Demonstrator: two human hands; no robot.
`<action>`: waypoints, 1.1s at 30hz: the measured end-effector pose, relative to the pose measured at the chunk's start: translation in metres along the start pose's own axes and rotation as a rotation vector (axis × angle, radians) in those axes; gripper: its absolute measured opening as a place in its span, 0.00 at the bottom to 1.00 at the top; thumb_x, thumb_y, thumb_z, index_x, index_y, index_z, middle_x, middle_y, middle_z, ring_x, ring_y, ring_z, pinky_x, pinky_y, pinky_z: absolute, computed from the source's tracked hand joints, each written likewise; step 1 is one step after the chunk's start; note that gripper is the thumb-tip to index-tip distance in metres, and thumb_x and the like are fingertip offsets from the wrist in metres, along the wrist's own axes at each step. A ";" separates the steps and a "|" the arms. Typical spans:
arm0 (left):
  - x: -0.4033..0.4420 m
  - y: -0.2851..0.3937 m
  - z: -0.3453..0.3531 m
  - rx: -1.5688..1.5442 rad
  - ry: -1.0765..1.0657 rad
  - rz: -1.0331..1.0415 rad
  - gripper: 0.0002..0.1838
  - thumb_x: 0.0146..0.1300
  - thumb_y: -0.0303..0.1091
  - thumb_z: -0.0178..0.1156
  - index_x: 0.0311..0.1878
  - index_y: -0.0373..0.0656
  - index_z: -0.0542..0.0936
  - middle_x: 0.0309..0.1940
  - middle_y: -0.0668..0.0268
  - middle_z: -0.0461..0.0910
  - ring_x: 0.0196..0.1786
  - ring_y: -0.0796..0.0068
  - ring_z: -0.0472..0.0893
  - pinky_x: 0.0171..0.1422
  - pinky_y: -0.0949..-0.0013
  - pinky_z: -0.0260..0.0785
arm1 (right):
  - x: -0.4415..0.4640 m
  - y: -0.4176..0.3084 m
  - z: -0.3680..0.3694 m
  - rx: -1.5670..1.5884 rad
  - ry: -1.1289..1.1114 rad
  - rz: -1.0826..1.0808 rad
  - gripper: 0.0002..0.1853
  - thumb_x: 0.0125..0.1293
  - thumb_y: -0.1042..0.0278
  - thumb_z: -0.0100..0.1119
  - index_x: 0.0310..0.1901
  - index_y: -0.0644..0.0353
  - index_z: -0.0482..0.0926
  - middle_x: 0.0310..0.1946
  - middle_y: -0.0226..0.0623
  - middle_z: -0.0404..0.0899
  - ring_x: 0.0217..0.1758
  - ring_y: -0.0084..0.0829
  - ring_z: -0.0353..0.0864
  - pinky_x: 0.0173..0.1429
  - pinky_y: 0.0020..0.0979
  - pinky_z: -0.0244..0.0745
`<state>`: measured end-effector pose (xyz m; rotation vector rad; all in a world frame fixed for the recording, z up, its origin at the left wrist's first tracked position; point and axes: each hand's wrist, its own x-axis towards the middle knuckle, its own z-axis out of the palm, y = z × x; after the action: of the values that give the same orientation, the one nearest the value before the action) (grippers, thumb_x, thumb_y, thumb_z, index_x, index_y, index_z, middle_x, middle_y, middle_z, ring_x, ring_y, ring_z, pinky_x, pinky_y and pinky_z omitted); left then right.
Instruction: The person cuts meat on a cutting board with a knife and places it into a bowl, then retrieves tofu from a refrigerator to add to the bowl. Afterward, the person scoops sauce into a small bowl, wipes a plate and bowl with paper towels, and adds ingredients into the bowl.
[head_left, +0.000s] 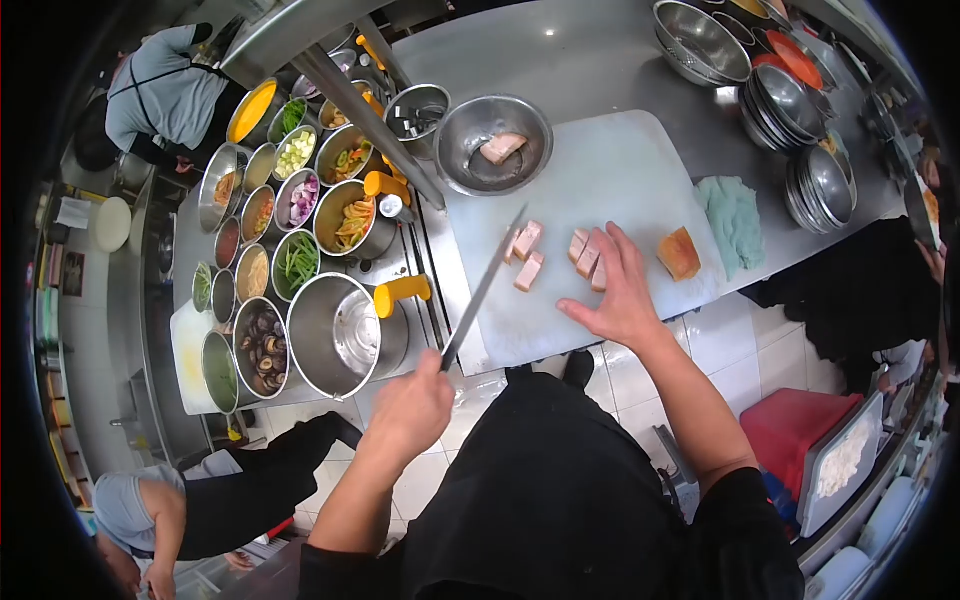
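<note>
Pink chunks of meat point(528, 272) sit on a white cutting board point(640, 150). Some make a little group on the left, near the knife point(485, 285). More are in the middle, by the right hand point(620, 292). That hand is spread wide, with its thumb out to the side and its fingers over the middle chunks. I cannot tell if they press down. The left hand point(408, 408) is curled tight around the knife's handle, and the blade points up and away over the board. One bigger brown block point(680, 254) sits on the right, near a green cloth point(730, 225). Past the chunks, a round metal bowl point(458, 135) holds another piece of meat point(503, 148).
</note>
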<state>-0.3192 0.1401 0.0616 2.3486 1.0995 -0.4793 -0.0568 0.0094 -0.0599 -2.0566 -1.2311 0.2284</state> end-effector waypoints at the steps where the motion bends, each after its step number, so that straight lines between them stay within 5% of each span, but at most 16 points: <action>1: -0.003 -0.002 -0.002 0.004 -0.020 -0.076 0.13 0.68 0.36 0.49 0.51 0.40 0.66 0.29 0.41 0.81 0.37 0.36 0.81 0.46 0.40 0.69 | 0.004 -0.004 0.001 -0.008 -0.024 0.008 0.55 0.44 0.53 0.80 0.72 0.59 0.58 0.72 0.56 0.53 0.73 0.57 0.55 0.74 0.50 0.58; 4: 0.009 -0.020 0.015 -0.006 0.022 -0.096 0.13 0.68 0.36 0.49 0.51 0.40 0.67 0.31 0.41 0.82 0.39 0.37 0.81 0.47 0.40 0.70 | 0.012 -0.012 0.021 0.091 -0.030 -0.052 0.56 0.45 0.50 0.80 0.73 0.60 0.58 0.71 0.58 0.53 0.72 0.58 0.54 0.74 0.51 0.56; 10: 0.017 -0.023 0.024 -0.032 0.046 0.003 0.11 0.68 0.36 0.50 0.48 0.40 0.70 0.30 0.44 0.82 0.38 0.39 0.81 0.45 0.40 0.71 | 0.073 -0.031 0.006 -0.177 0.198 -0.292 0.33 0.54 0.65 0.73 0.62 0.62 0.72 0.65 0.49 0.67 0.67 0.53 0.65 0.67 0.45 0.67; 11: 0.011 -0.025 0.022 -0.051 0.070 0.007 0.11 0.68 0.36 0.50 0.47 0.40 0.70 0.29 0.44 0.82 0.37 0.39 0.81 0.43 0.41 0.72 | 0.095 -0.049 -0.006 -0.130 0.179 -0.344 0.24 0.59 0.73 0.67 0.57 0.63 0.76 0.59 0.43 0.74 0.62 0.49 0.70 0.64 0.45 0.68; 16: -0.032 -0.061 0.010 -0.042 0.074 0.166 0.08 0.67 0.36 0.53 0.44 0.43 0.72 0.26 0.48 0.81 0.32 0.42 0.81 0.38 0.43 0.73 | 0.202 -0.050 0.023 -0.462 -0.206 -0.300 0.14 0.63 0.72 0.59 0.51 0.60 0.80 0.53 0.40 0.79 0.58 0.46 0.76 0.63 0.45 0.72; 20: -0.019 -0.062 0.027 -0.062 -0.050 0.416 0.07 0.67 0.38 0.53 0.43 0.46 0.73 0.24 0.52 0.80 0.31 0.43 0.81 0.36 0.45 0.72 | 0.230 -0.047 0.057 -0.627 -0.314 -0.260 0.13 0.62 0.68 0.59 0.49 0.60 0.80 0.53 0.43 0.78 0.58 0.46 0.76 0.62 0.45 0.74; 23: 0.018 -0.043 0.045 -0.066 -0.156 0.389 0.10 0.69 0.41 0.51 0.46 0.47 0.73 0.26 0.52 0.81 0.34 0.44 0.82 0.40 0.44 0.73 | 0.236 -0.045 0.062 -0.659 -0.443 -0.201 0.17 0.60 0.64 0.61 0.51 0.59 0.78 0.53 0.47 0.76 0.59 0.48 0.76 0.60 0.47 0.76; 27: 0.034 -0.035 0.044 -0.136 -0.194 0.324 0.12 0.70 0.42 0.50 0.49 0.47 0.74 0.29 0.49 0.82 0.37 0.42 0.82 0.45 0.43 0.72 | 0.232 -0.040 0.054 -0.484 -0.306 -0.227 0.18 0.51 0.65 0.68 0.44 0.56 0.76 0.50 0.46 0.78 0.54 0.49 0.79 0.56 0.47 0.77; 33: 0.042 -0.037 0.030 -0.156 -0.273 0.214 0.16 0.72 0.44 0.46 0.52 0.45 0.74 0.39 0.47 0.83 0.46 0.41 0.81 0.55 0.44 0.70 | 0.221 -0.032 0.034 -0.452 -0.348 -0.088 0.24 0.50 0.63 0.69 0.50 0.57 0.74 0.47 0.49 0.80 0.54 0.49 0.80 0.57 0.47 0.77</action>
<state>-0.3257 0.1687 0.0057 2.1563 0.7241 -0.5912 0.0208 0.2179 -0.0192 -2.4064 -1.7061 0.2968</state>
